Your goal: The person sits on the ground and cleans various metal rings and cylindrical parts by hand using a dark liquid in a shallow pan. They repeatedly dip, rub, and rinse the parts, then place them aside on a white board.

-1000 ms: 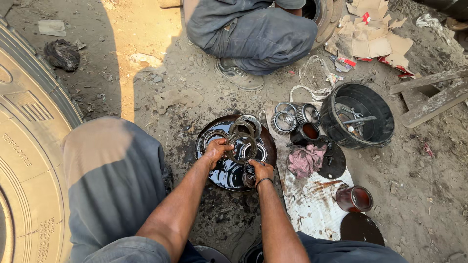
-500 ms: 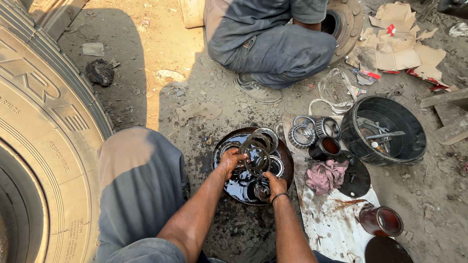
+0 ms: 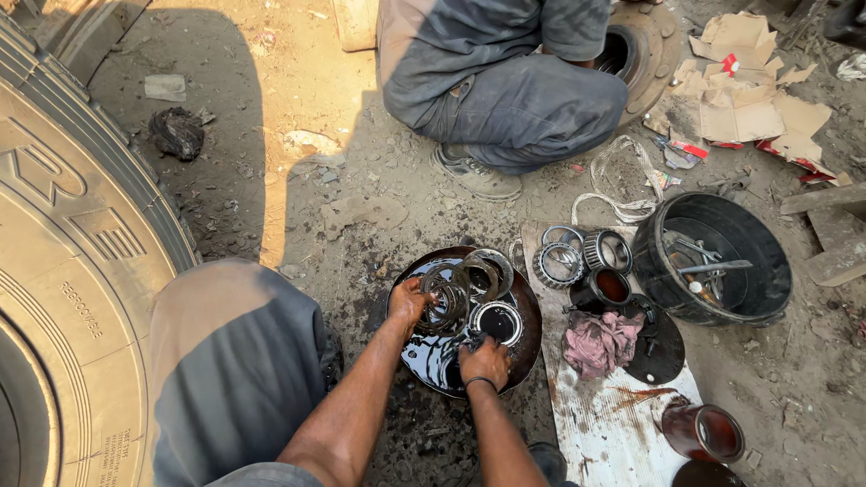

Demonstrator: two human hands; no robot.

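Grip, left: the left hand [image 3: 408, 300] closes its fingers on a stack of dark metal rings [image 3: 445, 302] at the left side of the pan.
Grip, right: the right hand [image 3: 484, 361] curls knuckles-up over a small part at the pan's near edge; whether it clamps the part cannot be told.
Pose: both forearms reach forward from the bottom of the view, bare and oil-stained, the left slanting in from the knee, the right running nearly straight up the frame with a band at the wrist.
Pan: a round rusty pan [image 3: 528, 335] of black oil sits on the dirt, holding the rings and a shiny bearing cup [image 3: 497, 322] just beyond the right hand.
Right edge: a stained white board [image 3: 595, 424] touches the pan's right rim, carrying roller bearings [image 3: 559, 264], a pink rag [image 3: 600, 343] and a dark round lid [image 3: 657, 347].
Far right: a black bucket [image 3: 753, 280] with tools stands beside the board.
Left edge: the person's grey-trousered knee [image 3: 230, 361] lies near the pan, with a large tyre [image 3: 63, 298] behind it.
Far edge: a crouching co-worker [image 3: 501, 86] sits beyond, with bare dirt between that person and the pan.
Near corner: a reddish jar [image 3: 704, 433] rests at the board's near end.
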